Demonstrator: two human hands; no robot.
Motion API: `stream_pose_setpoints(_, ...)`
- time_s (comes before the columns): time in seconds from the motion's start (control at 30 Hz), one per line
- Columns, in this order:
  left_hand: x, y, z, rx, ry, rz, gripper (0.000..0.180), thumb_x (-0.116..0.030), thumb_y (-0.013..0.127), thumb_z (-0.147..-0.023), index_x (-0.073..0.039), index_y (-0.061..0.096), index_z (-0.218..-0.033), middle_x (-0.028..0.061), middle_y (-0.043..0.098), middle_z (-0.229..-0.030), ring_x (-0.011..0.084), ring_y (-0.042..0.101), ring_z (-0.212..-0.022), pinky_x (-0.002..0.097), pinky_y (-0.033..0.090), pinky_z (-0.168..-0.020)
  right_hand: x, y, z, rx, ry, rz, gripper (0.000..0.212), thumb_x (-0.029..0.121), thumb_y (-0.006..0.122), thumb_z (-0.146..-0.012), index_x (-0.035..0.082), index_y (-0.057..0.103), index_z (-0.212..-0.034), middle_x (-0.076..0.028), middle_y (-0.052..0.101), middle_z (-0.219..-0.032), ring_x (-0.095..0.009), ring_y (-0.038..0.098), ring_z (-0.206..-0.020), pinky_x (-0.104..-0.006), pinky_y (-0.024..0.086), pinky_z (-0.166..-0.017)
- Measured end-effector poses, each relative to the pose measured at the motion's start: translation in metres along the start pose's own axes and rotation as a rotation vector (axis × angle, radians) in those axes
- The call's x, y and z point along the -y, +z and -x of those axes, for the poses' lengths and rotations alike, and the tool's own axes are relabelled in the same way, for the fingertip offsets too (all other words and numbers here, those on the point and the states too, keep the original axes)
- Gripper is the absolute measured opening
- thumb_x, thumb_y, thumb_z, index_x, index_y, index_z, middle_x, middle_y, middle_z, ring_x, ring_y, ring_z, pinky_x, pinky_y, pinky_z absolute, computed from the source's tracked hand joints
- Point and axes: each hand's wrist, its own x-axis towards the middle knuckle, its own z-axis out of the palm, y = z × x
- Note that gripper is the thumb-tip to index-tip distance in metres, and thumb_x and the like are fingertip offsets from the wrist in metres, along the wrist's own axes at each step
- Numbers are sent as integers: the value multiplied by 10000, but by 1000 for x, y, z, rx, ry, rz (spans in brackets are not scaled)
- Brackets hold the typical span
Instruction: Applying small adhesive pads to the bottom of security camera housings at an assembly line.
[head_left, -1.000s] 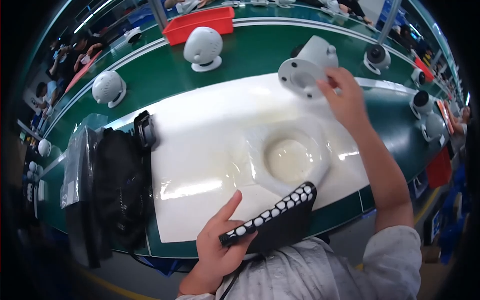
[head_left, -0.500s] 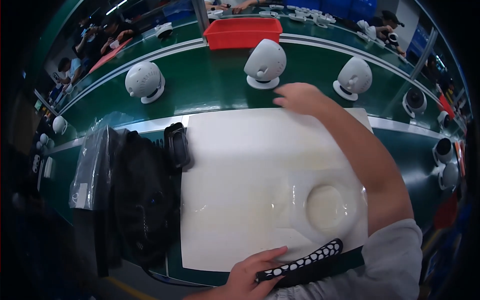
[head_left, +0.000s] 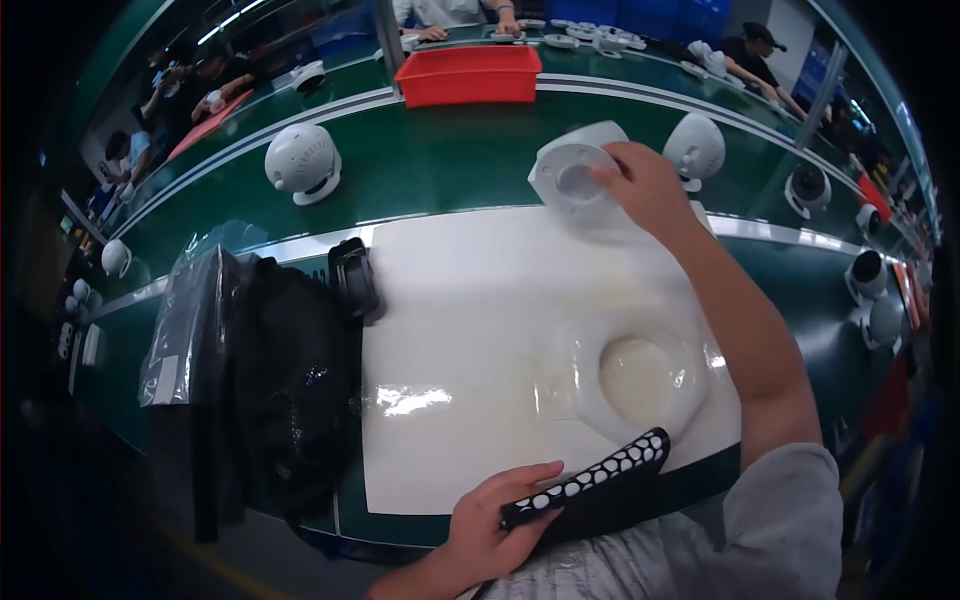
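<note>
At the far side of the white mat (head_left: 460,300), my right hand (head_left: 645,190) is closed on the edge of a white rounded device (head_left: 590,165). The device is tilted, and its round base faces me. Low in the view, my left hand (head_left: 500,515) holds one end of a long black bar with white oval spots (head_left: 590,482). Its thumb lies along the top of the bar. A glossy white moulded holder with a round hollow (head_left: 650,375) rests on the mat, between the bar and my right forearm.
More white rounded devices stand on the green bench, one at left (head_left: 303,160) and one behind my right hand (head_left: 695,147). A red bin (head_left: 468,78) sits at the back. Left of the mat lie a black mesh bag (head_left: 295,390) and a clear plastic bag (head_left: 185,330). Other people work beyond.
My right hand has taken hold of the middle white device, which has tipped and moved to the right. My left hand still holds the spotted bar. The whole view has shifted slightly.
</note>
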Motion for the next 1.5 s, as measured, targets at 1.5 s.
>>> stream_pose_setpoints(1.5,-10,58,-9,-35,-82,-77,123,-1,696,-620,4,581,-663,46,532,-556,103,460,-451,205,347,-429,43,-89,247,-284,-266,-383,321,35,682,-601,140,571,-883,31,593,-843,-187,538,-822,-295,349,-655)
